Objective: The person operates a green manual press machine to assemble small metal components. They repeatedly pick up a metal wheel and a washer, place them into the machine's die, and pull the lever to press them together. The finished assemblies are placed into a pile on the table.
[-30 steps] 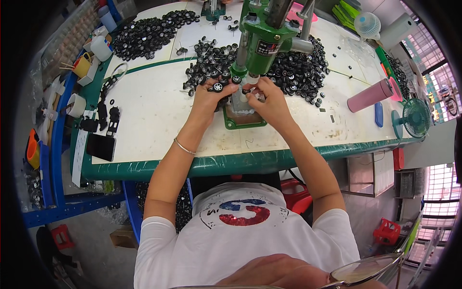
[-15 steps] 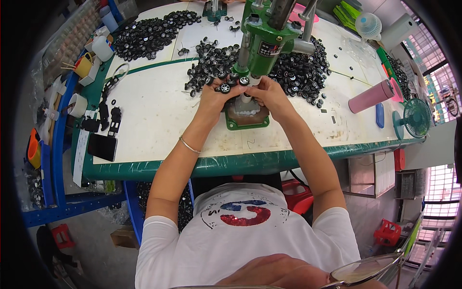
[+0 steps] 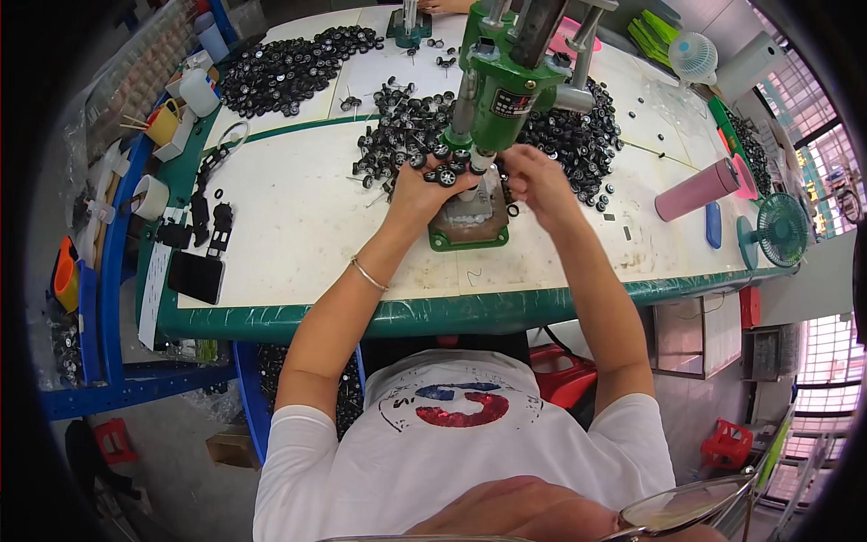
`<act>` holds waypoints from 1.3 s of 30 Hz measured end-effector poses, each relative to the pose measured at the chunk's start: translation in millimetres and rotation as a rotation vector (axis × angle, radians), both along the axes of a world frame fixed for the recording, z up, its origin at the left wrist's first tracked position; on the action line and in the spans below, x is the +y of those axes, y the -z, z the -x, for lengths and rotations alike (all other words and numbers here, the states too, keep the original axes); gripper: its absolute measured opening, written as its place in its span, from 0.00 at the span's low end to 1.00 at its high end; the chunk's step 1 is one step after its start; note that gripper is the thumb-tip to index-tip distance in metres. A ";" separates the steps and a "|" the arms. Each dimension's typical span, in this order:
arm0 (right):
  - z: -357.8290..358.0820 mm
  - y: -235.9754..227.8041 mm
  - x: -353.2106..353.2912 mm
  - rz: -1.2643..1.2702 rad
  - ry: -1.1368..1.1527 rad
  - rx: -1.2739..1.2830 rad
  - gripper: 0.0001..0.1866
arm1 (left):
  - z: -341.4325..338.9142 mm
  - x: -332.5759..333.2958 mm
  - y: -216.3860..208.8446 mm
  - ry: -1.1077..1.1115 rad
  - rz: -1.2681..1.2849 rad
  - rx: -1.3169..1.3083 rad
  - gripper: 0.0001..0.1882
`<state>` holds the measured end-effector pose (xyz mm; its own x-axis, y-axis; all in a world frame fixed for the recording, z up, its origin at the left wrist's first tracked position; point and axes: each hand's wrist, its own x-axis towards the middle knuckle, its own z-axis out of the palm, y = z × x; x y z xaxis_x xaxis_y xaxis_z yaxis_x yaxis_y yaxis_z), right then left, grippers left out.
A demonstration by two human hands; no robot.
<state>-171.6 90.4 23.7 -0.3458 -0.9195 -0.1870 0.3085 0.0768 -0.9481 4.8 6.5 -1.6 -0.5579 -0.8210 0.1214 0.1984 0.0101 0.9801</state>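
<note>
My left hand (image 3: pixel 414 200) is closed around several small black toy wheels (image 3: pixel 446 177) with silvery hubs. It holds them just left of the spindle of a green bench press (image 3: pixel 502 107). One wheel lies right by the spindle's lower end, above the metal block on the press base (image 3: pixel 470 237). To the right of the spindle is my right hand (image 3: pixel 540 185), its fingers curled in at the near edge of the right wheel pile (image 3: pixel 582 135). Whatever its fingertips hold is hidden. A small black ring (image 3: pixel 512 210) lies beside the base, below those fingers.
More wheels, some on axles, are heaped left of the press (image 3: pixel 397 126) and at the far left (image 3: pixel 280 77). A pink bottle (image 3: pixel 695 190), a blue case (image 3: pixel 713 225) and a green fan (image 3: pixel 778 226) stand right. A phone (image 3: pixel 195 276) lies left. Another person's hand (image 3: pixel 444 5) shows at the far edge.
My right hand has moved away from the spindle to the right. My left hand keeps hold of the wheels near the press. A black ring now shows beside the base.
</note>
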 end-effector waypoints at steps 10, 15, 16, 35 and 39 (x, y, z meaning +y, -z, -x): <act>48.2 -139.7 -44.7 0.491 0.219 0.288 0.11 | 9.6 -4.8 5.6 -0.028 0.086 0.032 0.16; 28.9 -215.9 -67.4 0.580 0.208 0.213 0.14 | 13.3 -10.4 -0.5 0.008 0.113 0.024 0.16; 52.2 -212.3 -87.4 0.601 0.183 0.200 0.14 | 14.7 -15.5 8.2 -0.006 0.103 -0.031 0.17; 2.3 -198.7 -31.0 1.099 0.215 0.496 0.15 | 5.2 -9.6 2.1 -0.009 0.183 -0.051 0.17; 5.6 -204.7 -35.2 1.030 0.200 0.542 0.15 | 7.5 -10.3 0.6 0.012 0.184 -0.049 0.17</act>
